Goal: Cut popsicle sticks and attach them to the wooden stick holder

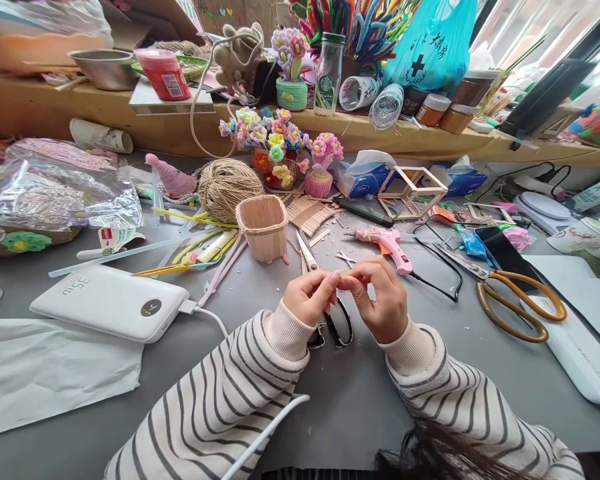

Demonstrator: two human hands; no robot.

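My left hand [310,297] and my right hand [380,297] meet above the grey table [360,393], fingertips pinched together on something tiny I cannot make out. Both wrists wear striped sleeves. Black-handled scissors [330,313] lie on the table right under my hands, blades pointing away from me. A small basket of wooden sticks [263,227] stands just beyond my left hand. A pink glue gun [387,243] lies beyond my right hand, its black cord trailing right.
A white power bank [110,303] with cable lies at left, white paper [50,373] below it. Twine ball [227,187], pipe-cleaner flower pots [275,150], loose sticks [307,213], a wooden frame [410,190], gold-handled scissors [515,300] and a phone [505,250] crowd the table. A cluttered shelf [330,130] runs behind.
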